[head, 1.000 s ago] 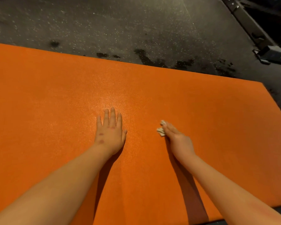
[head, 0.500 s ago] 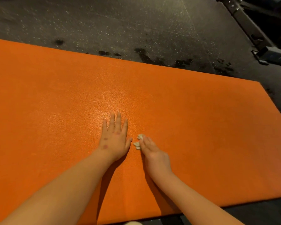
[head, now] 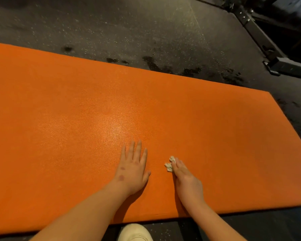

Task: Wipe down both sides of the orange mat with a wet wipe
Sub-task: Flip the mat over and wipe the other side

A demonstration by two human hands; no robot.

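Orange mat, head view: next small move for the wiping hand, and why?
Probably sweep the right hand and its wet wipe rightward across the orange mat. The wipe sits mid-mat beside the flat left hand, which pins the mat, and the broad stretch to the right end lies open.

Flat rectangular foam mat point(head: 181, 110): bright orange all over, finely grained, with a paler sheen near its middle.
Crumpled small wet wipe point(head: 169, 164): off-white, under the right hand's fingers point(head: 178, 166).
Left hand point(head: 131, 168): two dark reddish-purple spots on its back.
Speckled rubber floor point(head: 129, 26): dark grey-black with fine pale flecks; black blotches along the mat's far edge.
Rounded shoe toe point(head: 135, 232): cream, at the near edge.
Metal frame bar point(head: 261, 35): dark grey, far right.
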